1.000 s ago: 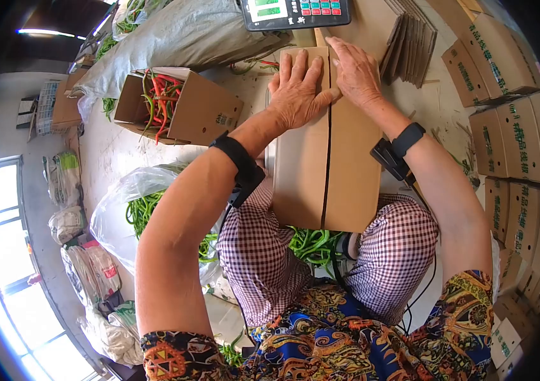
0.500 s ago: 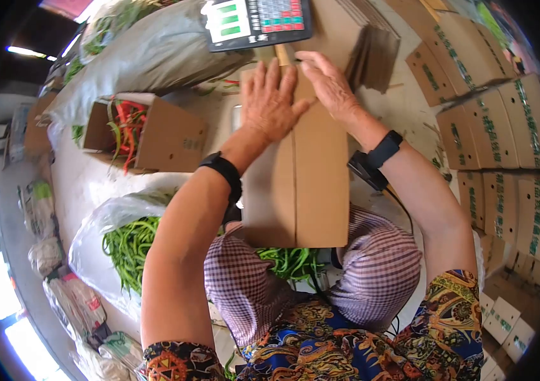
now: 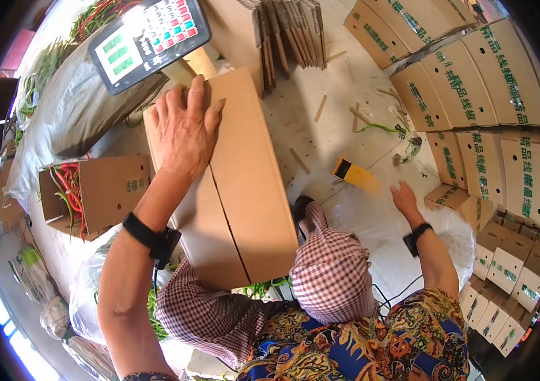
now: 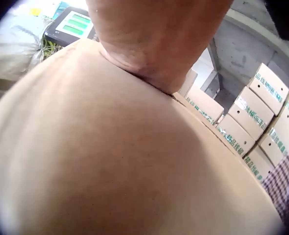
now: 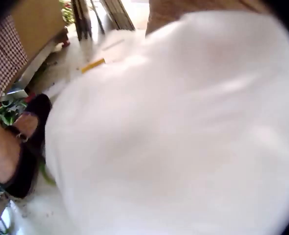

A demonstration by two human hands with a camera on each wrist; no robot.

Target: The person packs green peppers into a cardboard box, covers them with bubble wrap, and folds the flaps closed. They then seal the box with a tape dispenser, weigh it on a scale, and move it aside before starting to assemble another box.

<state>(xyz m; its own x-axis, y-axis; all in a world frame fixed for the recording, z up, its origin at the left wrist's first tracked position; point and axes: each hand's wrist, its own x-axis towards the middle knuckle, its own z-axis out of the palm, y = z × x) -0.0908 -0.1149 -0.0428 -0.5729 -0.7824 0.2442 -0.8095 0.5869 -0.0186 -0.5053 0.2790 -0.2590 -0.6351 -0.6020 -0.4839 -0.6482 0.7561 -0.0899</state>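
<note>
In the head view a closed cardboard box (image 3: 244, 184) stands before the knees, its two top flaps meeting along a dark seam. The left hand (image 3: 184, 130) rests on its far end, fingers spread over the flaps. Off to the right of the box, the right hand (image 3: 405, 198) is held over clear plastic, near a yellow object (image 3: 357, 176) with a black end; whether it touches the plastic cannot be told. The left wrist view has the hand's base (image 4: 154, 44) against the box top (image 4: 115, 142). Blurred white material (image 5: 174, 127) fills most of the right wrist view.
A scale display (image 3: 149, 41) stands beyond the box. At left is an open carton (image 3: 114, 187) with red peppers. Flattened cardboard (image 3: 289, 32) leans at the back, and printed boxes (image 3: 454, 82) are stacked at right. Scraps and a green stem (image 3: 378, 127) lie on the floor.
The right hand has left the box top and moved down to the right. The left hand stays on the box. The head view has swung right, bringing the yellow object into sight.
</note>
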